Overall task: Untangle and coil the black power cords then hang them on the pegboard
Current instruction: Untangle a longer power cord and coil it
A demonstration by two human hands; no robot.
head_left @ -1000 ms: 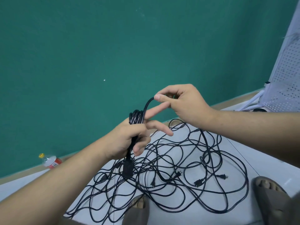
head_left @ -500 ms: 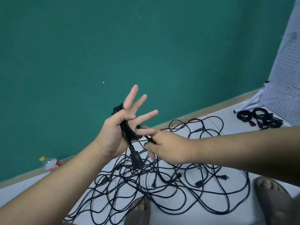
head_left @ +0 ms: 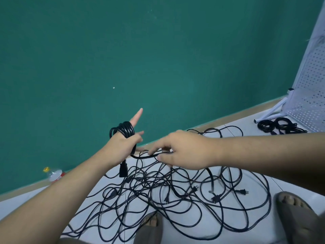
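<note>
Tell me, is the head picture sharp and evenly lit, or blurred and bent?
Head view: light soft and even, no glare; pegboard edge and baseboard bow from the wide lens; left hand, right hand and the cord between them slightly soft.

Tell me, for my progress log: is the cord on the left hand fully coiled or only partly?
Partly coiled: loops wrap the left hand, but a loose length runs on to the pinching right hand.

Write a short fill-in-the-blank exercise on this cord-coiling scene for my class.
The cord coil is wound around the ____.
The ____ pinches the loose strand.
The bottle by the wall has a ____ cap.
Finished coils lie beside the white ____.
Missing: left hand; right hand; yellow; pegboard.
</note>
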